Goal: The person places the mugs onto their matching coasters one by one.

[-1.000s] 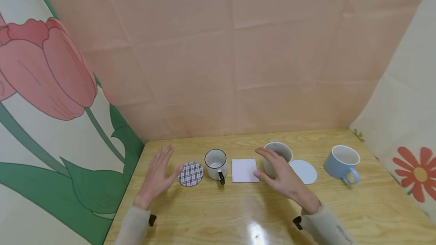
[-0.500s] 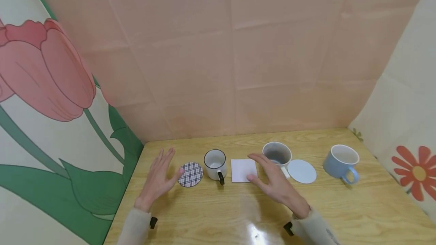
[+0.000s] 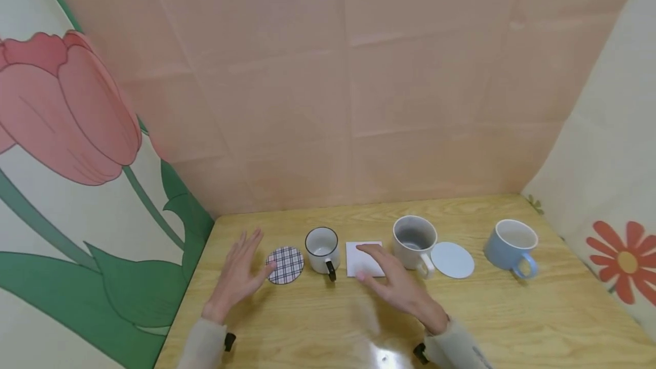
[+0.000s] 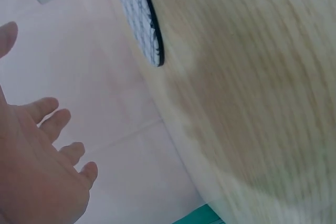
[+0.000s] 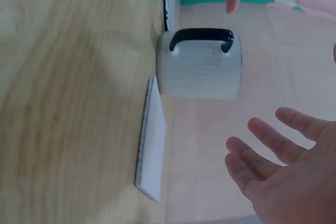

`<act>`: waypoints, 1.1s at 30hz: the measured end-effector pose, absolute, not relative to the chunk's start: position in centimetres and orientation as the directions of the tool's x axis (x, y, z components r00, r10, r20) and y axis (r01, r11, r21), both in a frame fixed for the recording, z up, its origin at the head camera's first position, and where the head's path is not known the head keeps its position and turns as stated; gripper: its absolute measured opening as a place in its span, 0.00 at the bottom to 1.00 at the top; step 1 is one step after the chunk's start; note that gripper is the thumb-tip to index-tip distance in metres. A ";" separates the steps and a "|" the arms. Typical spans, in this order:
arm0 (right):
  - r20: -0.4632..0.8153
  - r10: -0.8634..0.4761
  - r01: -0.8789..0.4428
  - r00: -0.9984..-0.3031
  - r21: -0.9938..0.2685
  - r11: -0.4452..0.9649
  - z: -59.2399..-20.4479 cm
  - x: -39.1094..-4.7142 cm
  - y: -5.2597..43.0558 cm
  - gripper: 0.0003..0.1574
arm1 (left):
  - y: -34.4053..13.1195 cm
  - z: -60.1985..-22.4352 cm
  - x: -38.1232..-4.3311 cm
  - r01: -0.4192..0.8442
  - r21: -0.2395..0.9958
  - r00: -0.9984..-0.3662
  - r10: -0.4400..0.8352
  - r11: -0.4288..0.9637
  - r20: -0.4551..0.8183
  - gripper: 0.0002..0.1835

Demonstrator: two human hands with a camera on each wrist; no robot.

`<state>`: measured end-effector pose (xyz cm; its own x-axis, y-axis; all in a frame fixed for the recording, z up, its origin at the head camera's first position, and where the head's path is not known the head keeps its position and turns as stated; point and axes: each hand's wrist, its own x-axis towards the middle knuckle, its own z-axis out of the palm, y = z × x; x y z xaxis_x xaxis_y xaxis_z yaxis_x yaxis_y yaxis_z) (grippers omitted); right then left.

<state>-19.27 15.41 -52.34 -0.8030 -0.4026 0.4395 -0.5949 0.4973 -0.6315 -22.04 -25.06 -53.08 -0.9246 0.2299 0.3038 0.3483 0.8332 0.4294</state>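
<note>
My left hand hovers beside the round plaid coaster, fingers spread and holding nothing. In the left wrist view its fingers stand apart from the coaster's dark edge. My right hand is held over the square white coaster, partly covering it in the head view; its fingers are extended and nothing is in them. Between the two coasters stands a white enamel mug with a black rim and black handle, which faces the right wrist camera. Just beyond my right hand is a white mug with a white handle.
A round pale-blue coaster lies right of the white mug. Farther right stands a blue mug, its handle toward me. All rest on a wooden table against a pink cloth backdrop, with a tulip-patterned cloth at left.
My right hand has moved left, from in front of the white mug to over the square coaster, uncovering the mug and its handle. My left hand has stayed nearly still.
</note>
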 end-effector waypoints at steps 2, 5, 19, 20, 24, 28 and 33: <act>0.420 -0.400 -0.577 -0.815 -0.649 0.495 -52.5 -19.2 15.1 0.35 | -25.1 -53.3 -22.0 0.347 0.437 -0.927 0.232 0.830 0.296 0.47; 0.393 -0.398 -0.554 -0.829 -0.675 0.487 -52.8 -19.1 14.7 0.35 | -25.1 -53.5 -22.1 0.346 0.437 -0.929 0.239 0.830 0.283 0.46; 0.312 -0.383 -0.469 -0.870 -0.764 0.444 -54.7 -18.9 12.8 0.31 | -25.0 -54.9 -22.0 0.367 0.437 -0.930 0.322 0.821 0.177 0.43; 0.304 -0.385 -0.463 -0.871 -0.770 0.440 -54.8 -18.9 12.6 0.30 | -25.0 -54.9 -22.0 0.364 0.439 -0.931 0.324 0.821 0.166 0.43; 0.294 -0.391 -0.450 -0.872 -0.794 0.408 -55.1 -18.8 12.1 0.30 | -25.1 -55.3 -22.0 0.332 0.428 -0.942 0.316 0.841 0.109 0.43; 0.298 -0.394 -0.451 -0.869 -0.805 0.387 -55.4 -18.9 11.7 0.29 | -25.2 -55.6 -22.2 0.327 0.441 -0.943 0.318 0.836 0.096 0.43; 0.287 -0.400 -0.434 -0.870 -0.831 0.348 -55.4 -19.0 11.0 0.28 | -25.3 -55.7 -22.4 0.334 0.470 -0.939 0.333 0.817 0.089 0.42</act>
